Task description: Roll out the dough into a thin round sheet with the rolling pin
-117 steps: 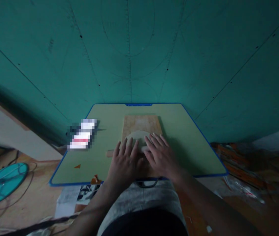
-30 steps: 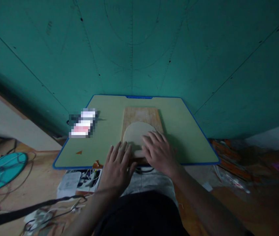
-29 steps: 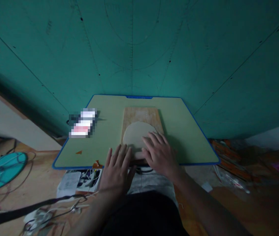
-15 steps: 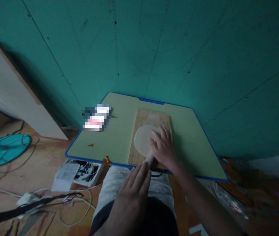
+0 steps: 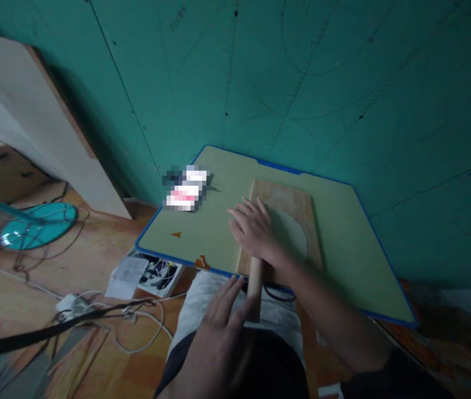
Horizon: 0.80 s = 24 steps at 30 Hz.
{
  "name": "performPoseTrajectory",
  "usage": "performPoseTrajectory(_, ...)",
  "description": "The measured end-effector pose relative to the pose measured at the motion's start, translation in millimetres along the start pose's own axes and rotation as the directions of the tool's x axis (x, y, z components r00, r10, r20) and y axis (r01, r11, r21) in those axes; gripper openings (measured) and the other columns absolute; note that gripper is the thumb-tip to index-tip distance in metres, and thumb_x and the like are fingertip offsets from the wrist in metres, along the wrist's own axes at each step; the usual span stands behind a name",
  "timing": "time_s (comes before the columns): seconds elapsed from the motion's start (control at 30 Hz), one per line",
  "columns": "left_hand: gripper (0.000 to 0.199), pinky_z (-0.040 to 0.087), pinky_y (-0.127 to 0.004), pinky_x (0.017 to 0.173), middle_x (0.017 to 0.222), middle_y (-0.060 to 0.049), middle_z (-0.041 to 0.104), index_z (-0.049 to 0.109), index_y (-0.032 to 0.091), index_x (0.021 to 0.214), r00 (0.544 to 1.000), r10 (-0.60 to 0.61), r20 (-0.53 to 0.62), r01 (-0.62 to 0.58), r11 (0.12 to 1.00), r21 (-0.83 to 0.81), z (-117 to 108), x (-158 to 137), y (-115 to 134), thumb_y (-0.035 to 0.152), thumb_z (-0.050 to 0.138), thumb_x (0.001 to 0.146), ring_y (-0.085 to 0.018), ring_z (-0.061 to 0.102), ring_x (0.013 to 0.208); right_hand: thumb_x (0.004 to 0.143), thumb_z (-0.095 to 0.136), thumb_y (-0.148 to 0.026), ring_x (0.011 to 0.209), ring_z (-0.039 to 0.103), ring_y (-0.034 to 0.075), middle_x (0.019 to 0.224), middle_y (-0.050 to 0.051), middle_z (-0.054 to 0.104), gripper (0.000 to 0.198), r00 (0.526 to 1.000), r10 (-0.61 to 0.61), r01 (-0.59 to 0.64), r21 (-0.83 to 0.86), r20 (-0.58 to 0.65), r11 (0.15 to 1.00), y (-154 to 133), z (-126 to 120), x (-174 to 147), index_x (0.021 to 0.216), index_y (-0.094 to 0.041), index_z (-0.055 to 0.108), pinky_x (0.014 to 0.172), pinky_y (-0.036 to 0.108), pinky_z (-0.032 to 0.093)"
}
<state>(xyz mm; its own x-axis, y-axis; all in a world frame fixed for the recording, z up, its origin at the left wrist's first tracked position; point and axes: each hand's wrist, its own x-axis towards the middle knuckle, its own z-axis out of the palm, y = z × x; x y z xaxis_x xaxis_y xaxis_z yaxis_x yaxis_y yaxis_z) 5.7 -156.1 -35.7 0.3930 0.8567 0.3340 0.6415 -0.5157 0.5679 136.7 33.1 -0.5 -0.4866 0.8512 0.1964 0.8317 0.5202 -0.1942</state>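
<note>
A flat round sheet of dough [image 5: 291, 235] lies on a wooden board [image 5: 281, 194]. Across the board's left part, my right hand [image 5: 254, 224] lies palm down with its fingers stretched out and apart, hiding the dough's left side. From beneath that hand a wooden rolling pin [image 5: 255, 282] runs toward me, past the table's front edge. Its far part is hidden. Close to the pin's near end is my left hand [image 5: 221, 327], fingers extended and its thumb side blurred. I cannot tell whether it touches the pin.
The board rests on a small blue-edged table [image 5: 343, 244] over my lap, against a green wall [image 5: 260, 72]. A pixelated phone-like object [image 5: 188, 188] stands at its left. Left on the floor are a box of cables [image 5: 158, 274], cords and a turquoise round base [image 5: 48, 221].
My right hand has moved left across the dough, uncovering its right side. The rolling pin's near end now extends further toward me. The whole view has shifted, so the table appears further right.
</note>
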Motion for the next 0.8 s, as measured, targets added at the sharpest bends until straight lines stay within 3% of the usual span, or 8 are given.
performPoseTrajectory(0.17,0.062,0.052,-0.053,0.107,0.155,-0.016,0.043,0.042,0.023,0.144,1.0,0.018,-0.007,-0.019,0.996,-0.088,5.3,1.3,3.2,0.007,0.05,0.084,-0.033,0.044,0.143,0.095,0.038,-0.023,0.147,0.033,0.029,0.146,0.01,0.056,0.045,1.0,0.025,-0.026,0.04,0.013,0.999,48.6,-13.3,-43.1,0.131,-0.019,0.066,0.12,0.054,0.025)
performPoseTrajectory(0.23,0.061,0.053,-0.051,0.107,0.154,-0.015,0.045,0.043,0.024,0.143,1.0,0.027,0.008,-0.026,0.993,-0.118,5.5,5.0,4.7,0.008,0.05,0.084,-0.031,0.046,0.141,0.094,0.038,-0.023,0.149,0.028,0.03,0.151,0.011,0.051,0.047,0.998,0.064,-0.064,0.034,0.019,0.997,54.2,-15.1,-47.9,0.134,-0.016,0.063,0.121,0.054,0.024)
performPoseTrajectory(0.3,0.057,0.054,-0.049,0.105,0.152,-0.015,0.047,0.044,0.024,0.142,0.999,0.034,-0.017,-0.036,0.99,-0.136,4.3,6.7,4.6,0.009,0.049,0.087,-0.03,0.048,0.139,0.095,0.038,-0.023,0.149,0.028,0.03,0.151,0.011,0.051,0.049,0.996,0.084,-0.085,0.016,0.037,0.996,43.3,-12.8,-38.7,0.138,-0.016,0.06,0.122,0.055,0.02)
performPoseTrajectory(0.43,0.053,0.058,-0.046,0.101,0.148,-0.015,0.051,0.044,0.026,0.143,0.995,-0.007,-0.096,-0.001,0.996,-0.087,-0.6,0.7,-2.0,0.012,0.048,0.091,-0.029,0.052,0.136,0.099,0.036,-0.028,0.147,0.033,0.03,0.146,0.011,0.056,0.047,0.998,0.028,-0.025,-0.053,0.053,0.998,-9.5,-1.9,2.6,0.141,-0.018,0.055,0.123,0.058,0.012)
performPoseTrajectory(0.53,0.05,0.06,-0.047,0.097,0.146,-0.013,0.053,0.044,0.029,0.143,0.983,-0.044,-0.18,0.045,0.999,0.002,-3.7,-4.8,-10.2,0.016,0.048,0.095,-0.03,0.054,0.133,0.099,0.04,-0.032,0.143,0.04,0.03,0.137,0.013,0.063,0.04,0.997,-0.048,0.054,-0.124,0.052,0.991,-39.5,4.0,25.9,0.128,-0.017,0.062,0.123,0.056,0.017)
performPoseTrajectory(0.6,0.048,0.061,-0.047,0.095,0.144,-0.013,0.054,0.044,0.028,0.144,0.98,-0.037,-0.197,0.044,0.999,0.029,-4.9,-4.2,-13.7,0.019,0.047,0.097,-0.03,0.055,0.132,0.098,0.043,-0.034,0.141,0.043,0.03,0.132,0.014,0.066,0.036,0.997,-0.069,0.076,-0.157,0.044,0.985,-42.9,5.3,29.5,0.12,-0.017,0.066,0.122,0.054,0.019)
performPoseTrajectory(0.7,0.045,0.06,-0.047,0.096,0.146,-0.014,0.053,0.046,0.025,0.141,0.99,0.004,-0.142,0.001,0.999,0.034,-4.8,4.5,-11.0,0.02,0.047,0.097,-0.03,0.054,0.134,0.095,0.05,-0.033,0.143,0.04,0.032,0.135,0.015,0.064,0.036,0.998,-0.055,0.061,-0.158,0.037,0.986,-23.2,1.2,15.9,0.122,-0.017,0.067,0.122,0.056,0.019)
performPoseTrajectory(0.8,0.044,0.058,-0.047,0.1,0.15,-0.015,0.051,0.048,0.023,0.138,0.994,0.098,-0.058,-0.098,0.995,0.005,0.2,19.9,0.7,0.016,0.047,0.095,-0.028,0.052,0.137,0.096,0.05,-0.032,0.147,0.034,0.034,0.148,0.012,0.055,0.039,0.998,0.005,0.003,-0.117,0.067,0.993,16.3,-9.8,-12.8,0.131,-0.021,0.065,0.121,0.058,0.021)
